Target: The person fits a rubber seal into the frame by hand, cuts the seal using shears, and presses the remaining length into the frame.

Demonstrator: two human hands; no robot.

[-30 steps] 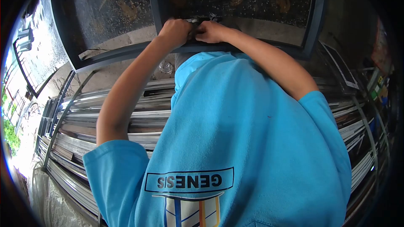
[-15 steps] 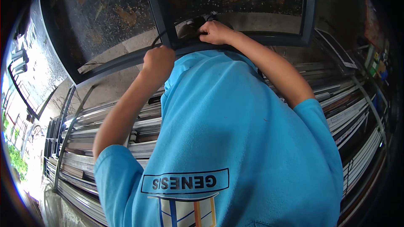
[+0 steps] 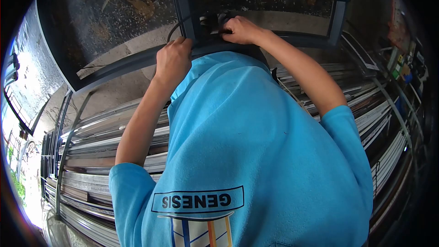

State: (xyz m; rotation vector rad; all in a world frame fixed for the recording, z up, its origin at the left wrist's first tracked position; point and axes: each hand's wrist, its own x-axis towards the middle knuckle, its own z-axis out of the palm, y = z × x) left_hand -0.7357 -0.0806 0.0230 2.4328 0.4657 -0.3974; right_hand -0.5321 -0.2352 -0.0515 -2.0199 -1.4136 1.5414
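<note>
A dark grey frame (image 3: 123, 66) with a central bar (image 3: 182, 7) spans the top of the head view, in front of my light blue shirt. My left hand (image 3: 173, 59) is closed at its lower rail, just left of the bar. From those fingertips a thin black strip (image 3: 171, 32) curves up toward the bar. My right hand (image 3: 244, 31) is right of the bar, close above the lower rail, fingers curled in. I cannot tell what it grips. Beside its fingertips shows a dark object (image 3: 211, 23), partly in shadow.
Behind the frame lies a dark, speckled surface (image 3: 137, 4) with brown marks. Long bars and profiles (image 3: 96, 162) are stacked on racks below and on both sides. A narrow dark frame (image 3: 361, 52) leans at the right. Bright daylight comes in from the left.
The view has shifted slightly, and the frame sits a little farther right. My left hand has moved up slightly against the rail; my right hand has moved a little right.
</note>
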